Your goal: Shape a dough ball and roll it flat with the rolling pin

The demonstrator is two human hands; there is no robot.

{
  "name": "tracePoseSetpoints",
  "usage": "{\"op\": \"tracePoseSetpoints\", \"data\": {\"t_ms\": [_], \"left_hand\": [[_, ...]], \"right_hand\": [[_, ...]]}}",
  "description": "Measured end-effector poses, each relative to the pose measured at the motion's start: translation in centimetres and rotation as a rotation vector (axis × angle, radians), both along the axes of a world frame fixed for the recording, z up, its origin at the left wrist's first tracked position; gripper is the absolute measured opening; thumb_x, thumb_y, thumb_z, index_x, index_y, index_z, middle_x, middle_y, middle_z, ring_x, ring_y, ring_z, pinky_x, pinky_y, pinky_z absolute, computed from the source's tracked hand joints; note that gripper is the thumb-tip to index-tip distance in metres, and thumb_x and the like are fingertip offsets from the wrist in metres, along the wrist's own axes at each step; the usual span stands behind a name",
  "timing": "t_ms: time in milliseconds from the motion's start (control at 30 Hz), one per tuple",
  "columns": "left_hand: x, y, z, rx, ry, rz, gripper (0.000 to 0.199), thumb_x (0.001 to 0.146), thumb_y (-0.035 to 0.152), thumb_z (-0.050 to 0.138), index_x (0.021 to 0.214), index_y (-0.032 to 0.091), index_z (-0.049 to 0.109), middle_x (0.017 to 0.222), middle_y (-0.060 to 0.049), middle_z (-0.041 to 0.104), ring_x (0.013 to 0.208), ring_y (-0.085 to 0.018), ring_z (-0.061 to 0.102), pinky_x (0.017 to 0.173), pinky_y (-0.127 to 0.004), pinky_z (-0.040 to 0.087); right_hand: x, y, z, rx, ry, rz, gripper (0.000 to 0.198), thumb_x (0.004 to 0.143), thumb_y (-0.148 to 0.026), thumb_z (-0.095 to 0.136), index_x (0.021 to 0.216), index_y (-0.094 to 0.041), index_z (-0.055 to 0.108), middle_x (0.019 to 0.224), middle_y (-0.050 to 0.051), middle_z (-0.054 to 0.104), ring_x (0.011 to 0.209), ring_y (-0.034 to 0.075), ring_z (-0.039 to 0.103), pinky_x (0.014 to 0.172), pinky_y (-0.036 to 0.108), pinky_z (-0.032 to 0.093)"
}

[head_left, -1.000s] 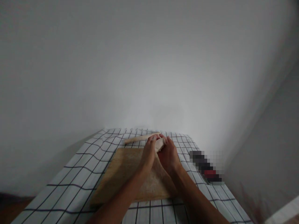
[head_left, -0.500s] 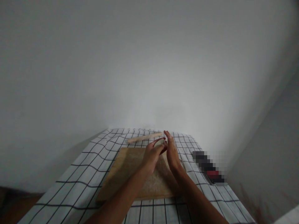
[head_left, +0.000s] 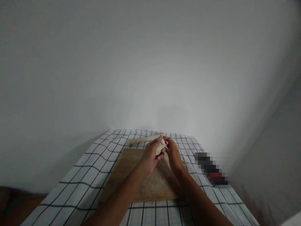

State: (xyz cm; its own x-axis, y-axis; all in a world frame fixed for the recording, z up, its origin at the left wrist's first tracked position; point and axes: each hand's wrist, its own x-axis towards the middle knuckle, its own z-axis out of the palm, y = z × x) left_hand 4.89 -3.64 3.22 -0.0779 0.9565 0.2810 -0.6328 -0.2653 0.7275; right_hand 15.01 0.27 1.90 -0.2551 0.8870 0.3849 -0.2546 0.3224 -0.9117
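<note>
Above the far part of a floured wooden board (head_left: pixel 150 188) I hold a pale piece of dough (head_left: pixel 161 147) between both hands. My left hand (head_left: pixel 151 153) is curled around its left side, the thumb near the top. From the right, the bent fingers of my right hand (head_left: pixel 173 153) press against the dough's edge. Parts of the dough are hidden by the fingers. White flour shows on some fingertips. Behind my hands lies a light wooden rolling pin (head_left: pixel 143 139), partly covered by them.
A white tablecloth (head_left: pixel 91 171) with black grid lines covers the table. At its right edge lies a blurred dark and red object (head_left: pixel 211 169). A plain grey wall (head_left: pixel 150 62) rises behind the table.
My right hand was stretched flat beside the dough; its fingers have now bent in onto it. My left hand has turned, showing more of the dough. The view has shifted slightly.
</note>
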Motion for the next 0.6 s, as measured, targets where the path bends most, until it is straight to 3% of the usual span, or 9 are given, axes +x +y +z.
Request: {"op": "tracePoseSetpoints", "data": {"t_ms": [67, 200, 333, 433, 500, 600], "left_hand": [[0.1, 0.0, -0.1, -0.004, 0.001, -0.018, 0.038, 0.078, 0.048, 0.075, 0.098, 0.017, 0.068, 0.086, -0.002, 0.064, 0.053, -0.004, 0.048, 0.037, -0.016, 0.019], [0.4, 0.0, -0.2, 0.009, 0.019, -0.018, 0.043, 0.069, 0.033, 0.083, 0.106, 0.018, 0.066, 0.091, -0.002, 0.067, 0.065, -0.008, 0.057, 0.046, -0.016, 0.035], [0.5, -0.2, -0.4, -0.019, 0.081, -0.007, 0.05, 0.068, 0.026, 0.083, 0.114, 0.018, 0.066, 0.098, -0.006, 0.07, 0.075, -0.013, 0.064, 0.054, -0.02, 0.045], [0.5, -0.2, -0.5, -0.019, 0.06, -0.058, 0.047, 0.073, 0.031, 0.081, 0.116, 0.016, 0.068, 0.111, -0.012, 0.071, 0.097, -0.022, 0.068, 0.077, -0.031, 0.056], [0.6, -0.1, -0.6, -0.007, 0.027, -0.05, 0.045, 0.073, 0.03, 0.082, 0.114, 0.014, 0.07, 0.115, -0.014, 0.071, 0.107, -0.026, 0.066, 0.091, -0.037, 0.054], [0.7, -0.1, -0.6, 0.015, -0.004, -0.022, 0.044, 0.073, 0.028, 0.082, 0.113, 0.014, 0.071, 0.118, -0.015, 0.07, 0.113, -0.027, 0.064, 0.097, -0.039, 0.051]], "right_hand": [[0.0, 0.1, 0.0, -0.033, 0.041, 0.035, 0.051, 0.096, -0.063, 0.042, 0.109, -0.025, 0.073, 0.104, 0.003, 0.072, 0.088, 0.017, 0.065, 0.078, 0.029, 0.051], [0.1, 0.6, -0.1, -0.086, 0.116, 0.095, 0.051, 0.093, -0.065, 0.048, 0.108, -0.023, 0.073, 0.102, 0.004, 0.073, 0.082, 0.017, 0.064, 0.066, 0.027, 0.048], [0.3, 1.0, 0.0, -0.127, 0.183, 0.074, 0.048, 0.09, -0.064, 0.054, 0.102, -0.021, 0.073, 0.099, 0.004, 0.073, 0.087, 0.019, 0.065, 0.07, 0.027, 0.049], [0.4, 1.1, 0.1, -0.165, 0.206, 0.057, 0.047, 0.088, -0.063, 0.056, 0.098, -0.021, 0.073, 0.089, 0.003, 0.072, 0.078, 0.017, 0.063, 0.066, 0.026, 0.047], [0.4, 1.1, 0.2, -0.195, 0.23, 0.065, 0.045, 0.087, -0.062, 0.058, 0.099, -0.021, 0.072, 0.09, 0.002, 0.072, 0.08, 0.017, 0.064, 0.066, 0.026, 0.048], [0.2, 1.2, 0.3, -0.207, 0.285, 0.09, 0.042, 0.087, -0.059, 0.059, 0.102, -0.023, 0.072, 0.096, 0.002, 0.072, 0.086, 0.018, 0.065, 0.07, 0.027, 0.05]]}}
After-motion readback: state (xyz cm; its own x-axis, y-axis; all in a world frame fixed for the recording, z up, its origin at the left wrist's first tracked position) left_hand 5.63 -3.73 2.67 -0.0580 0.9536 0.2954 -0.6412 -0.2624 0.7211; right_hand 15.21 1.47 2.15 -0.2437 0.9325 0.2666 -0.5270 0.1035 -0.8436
